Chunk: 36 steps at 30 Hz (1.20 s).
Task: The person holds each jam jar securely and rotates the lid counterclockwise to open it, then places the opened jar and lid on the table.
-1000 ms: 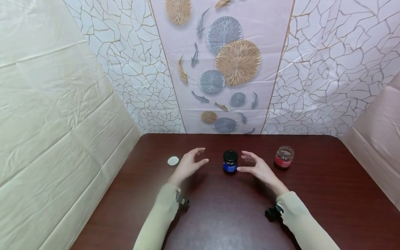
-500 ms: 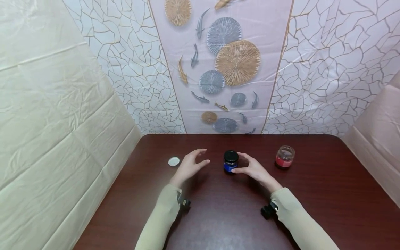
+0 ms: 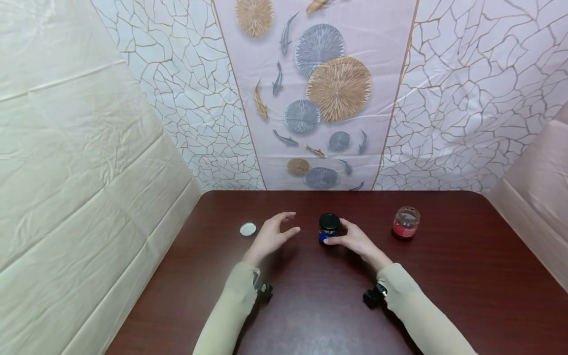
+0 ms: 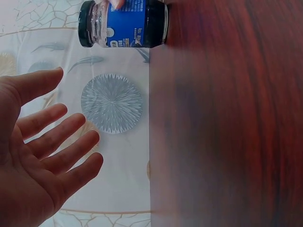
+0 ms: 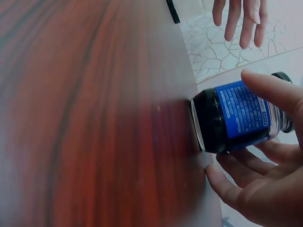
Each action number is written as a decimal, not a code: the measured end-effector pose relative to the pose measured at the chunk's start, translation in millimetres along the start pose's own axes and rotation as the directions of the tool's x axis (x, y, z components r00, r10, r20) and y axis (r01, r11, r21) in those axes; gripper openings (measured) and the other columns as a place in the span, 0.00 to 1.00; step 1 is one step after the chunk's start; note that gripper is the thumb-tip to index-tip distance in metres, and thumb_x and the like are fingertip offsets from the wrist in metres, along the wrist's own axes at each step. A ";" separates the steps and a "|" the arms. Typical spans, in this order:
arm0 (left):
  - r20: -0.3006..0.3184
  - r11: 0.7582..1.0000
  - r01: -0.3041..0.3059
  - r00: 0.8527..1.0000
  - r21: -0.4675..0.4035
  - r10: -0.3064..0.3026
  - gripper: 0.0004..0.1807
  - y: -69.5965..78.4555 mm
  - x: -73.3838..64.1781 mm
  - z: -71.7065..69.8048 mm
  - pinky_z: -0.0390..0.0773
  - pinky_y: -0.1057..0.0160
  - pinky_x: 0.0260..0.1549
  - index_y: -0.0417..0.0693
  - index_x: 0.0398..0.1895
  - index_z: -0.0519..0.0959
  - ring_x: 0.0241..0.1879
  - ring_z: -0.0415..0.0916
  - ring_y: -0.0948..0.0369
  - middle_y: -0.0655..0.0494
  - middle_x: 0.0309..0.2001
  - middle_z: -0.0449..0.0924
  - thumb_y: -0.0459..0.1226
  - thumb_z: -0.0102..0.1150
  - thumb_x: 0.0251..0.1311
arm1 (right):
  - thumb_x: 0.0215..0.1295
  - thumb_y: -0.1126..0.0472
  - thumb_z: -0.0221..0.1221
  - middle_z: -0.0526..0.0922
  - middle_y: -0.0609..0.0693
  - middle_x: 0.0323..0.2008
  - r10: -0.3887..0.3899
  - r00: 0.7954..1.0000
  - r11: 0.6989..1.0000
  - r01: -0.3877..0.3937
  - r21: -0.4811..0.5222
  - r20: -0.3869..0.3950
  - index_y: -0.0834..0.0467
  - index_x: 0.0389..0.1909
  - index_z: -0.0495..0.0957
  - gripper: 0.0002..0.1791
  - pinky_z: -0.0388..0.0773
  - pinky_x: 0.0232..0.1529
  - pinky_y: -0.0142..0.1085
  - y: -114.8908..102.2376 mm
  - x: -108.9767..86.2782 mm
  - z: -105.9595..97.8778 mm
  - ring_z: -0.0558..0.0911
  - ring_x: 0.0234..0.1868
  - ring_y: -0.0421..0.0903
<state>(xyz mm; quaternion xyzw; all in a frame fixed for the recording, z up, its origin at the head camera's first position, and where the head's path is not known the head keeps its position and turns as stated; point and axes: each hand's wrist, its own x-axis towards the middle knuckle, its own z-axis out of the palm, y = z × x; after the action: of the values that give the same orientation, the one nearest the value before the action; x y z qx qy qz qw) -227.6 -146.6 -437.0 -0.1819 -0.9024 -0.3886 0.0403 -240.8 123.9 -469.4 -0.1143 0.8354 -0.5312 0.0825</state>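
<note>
A small glass jar with a black lid and blue label (image 3: 329,223) stands upright on the table, its contents dark. My right hand (image 3: 357,240) grips it from the right, the thumb over the label and the other fingers around the far side. The right wrist view shows the thumb across the blue jar (image 5: 241,111), partly covering its label. To the left of the jar, my left hand (image 3: 268,240) is held apart from it. Its fingers are spread and relaxed, with nothing in them; the left wrist view shows its bare palm (image 4: 28,189).
A round white lid (image 3: 247,229) lies on the table just left of my left hand. An uncovered glass jar with a red label (image 3: 405,225) stands to the right. The dark wooden table (image 3: 310,305) ends at a patterned cloth backdrop (image 3: 222,98).
My right hand has moved left to the blue-labelled jar and its thumb and fingers have closed around it. The left hand has hardly moved.
</note>
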 end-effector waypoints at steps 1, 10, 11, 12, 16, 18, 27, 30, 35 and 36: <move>0.002 1.000 -0.003 1.000 0.006 0.003 0.29 0.4 -0.2 0.2 0.73 0.50 0.61 0.48 0.67 0.75 0.63 0.73 0.48 0.49 0.63 0.78 0.48 0.65 0.66 | 0.55 0.55 0.74 0.74 0.65 0.64 0.008 1.000 1.000 -0.008 0.007 -0.001 0.66 0.71 0.65 0.45 0.59 0.70 0.57 -0.7 0.8 1.6 0.68 0.68 0.60; 0.019 0.999 -0.018 1.000 0.029 0.018 0.28 2.2 1.4 1.0 0.74 0.51 0.60 0.48 0.68 0.75 0.63 0.74 0.51 0.50 0.63 0.78 0.48 0.64 0.67 | 0.53 0.57 0.75 0.79 0.63 0.59 0.028 0.999 0.997 -0.026 0.068 -0.028 0.64 0.68 0.69 0.42 0.65 0.65 0.51 -2.9 8.2 11.3 0.74 0.61 0.57; 0.019 0.999 -0.016 1.000 0.029 0.015 0.28 2.4 1.8 0.9 0.74 0.51 0.60 0.48 0.68 0.74 0.63 0.74 0.51 0.50 0.63 0.77 0.48 0.64 0.67 | 0.54 0.58 0.75 0.78 0.63 0.60 0.033 0.999 0.997 -0.031 0.075 -0.027 0.64 0.68 0.68 0.42 0.65 0.65 0.52 -2.9 8.7 11.7 0.74 0.62 0.57; 0.020 1.000 -0.015 1.000 0.027 0.014 0.28 2.7 2.2 0.7 0.74 0.51 0.60 0.48 0.68 0.74 0.63 0.74 0.50 0.50 0.63 0.77 0.47 0.64 0.67 | 0.54 0.58 0.75 0.77 0.63 0.61 0.036 0.999 0.996 -0.034 0.078 -0.023 0.64 0.69 0.67 0.43 0.64 0.66 0.53 -2.9 9.1 11.9 0.73 0.63 0.58; 0.027 1.000 -0.010 1.000 0.028 0.010 0.28 3.4 2.7 0.8 0.74 0.50 0.59 0.49 0.68 0.74 0.63 0.74 0.50 0.51 0.64 0.77 0.47 0.64 0.67 | 0.56 0.58 0.73 0.74 0.64 0.65 0.061 0.998 0.993 -0.060 0.098 -0.009 0.64 0.72 0.64 0.44 0.63 0.68 0.57 -3.1 9.9 13.2 0.70 0.66 0.59; 0.031 1.000 -0.011 0.999 0.025 0.010 0.28 3.3 2.4 1.3 0.74 0.50 0.59 0.48 0.68 0.74 0.63 0.74 0.51 0.50 0.64 0.77 0.46 0.64 0.68 | 0.57 0.58 0.73 0.73 0.64 0.66 0.070 0.998 0.993 -0.069 0.100 -0.002 0.64 0.72 0.63 0.45 0.63 0.67 0.57 -3.3 9.7 13.4 0.70 0.67 0.60; 0.034 1.000 0.006 0.999 0.021 -0.007 0.28 1.9 -0.3 2.3 0.74 0.50 0.60 0.51 0.68 0.74 0.63 0.73 0.52 0.53 0.64 0.77 0.48 0.64 0.67 | 0.57 0.56 0.73 0.73 0.64 0.65 0.091 0.995 0.992 -0.094 0.084 0.040 0.63 0.73 0.62 0.46 0.64 0.66 0.58 -4.1 8.0 12.5 0.70 0.67 0.60; 0.036 1.000 0.010 0.999 0.017 -0.010 0.28 1.6 -0.8 2.3 0.74 0.50 0.60 0.51 0.68 0.74 0.63 0.73 0.51 0.52 0.64 0.77 0.47 0.64 0.67 | 0.56 0.56 0.73 0.74 0.63 0.64 0.088 0.995 0.992 -0.092 0.089 0.048 0.63 0.73 0.63 0.46 0.64 0.66 0.57 -3.0 7.4 12.3 0.71 0.66 0.59; 0.042 0.999 0.017 0.999 0.027 -0.018 0.29 0.7 -1.5 3.4 0.73 0.52 0.61 0.50 0.68 0.74 0.63 0.73 0.54 0.53 0.64 0.77 0.50 0.62 0.68 | 0.54 0.57 0.75 0.75 0.62 0.63 0.081 0.995 0.992 -0.086 0.092 0.055 0.63 0.72 0.64 0.46 0.66 0.64 0.56 -1.3 4.7 11.7 0.73 0.64 0.57; 0.042 0.999 0.017 0.999 0.027 -0.018 0.29 0.6 -1.6 3.7 0.73 0.52 0.61 0.51 0.68 0.74 0.63 0.73 0.54 0.54 0.64 0.77 0.51 0.62 0.68 | 0.54 0.57 0.75 0.75 0.62 0.63 0.079 0.995 0.993 -0.084 0.089 0.057 0.64 0.72 0.64 0.46 0.67 0.63 0.55 -1.4 4.0 11.3 0.73 0.63 0.57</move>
<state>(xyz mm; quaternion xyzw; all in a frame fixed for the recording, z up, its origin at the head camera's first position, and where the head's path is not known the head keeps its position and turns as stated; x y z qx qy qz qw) -225.7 -144.1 -439.5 -0.1816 -0.9098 -0.3727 0.0203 -241.5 112.4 -472.9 -0.0904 0.8118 -0.5617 0.1314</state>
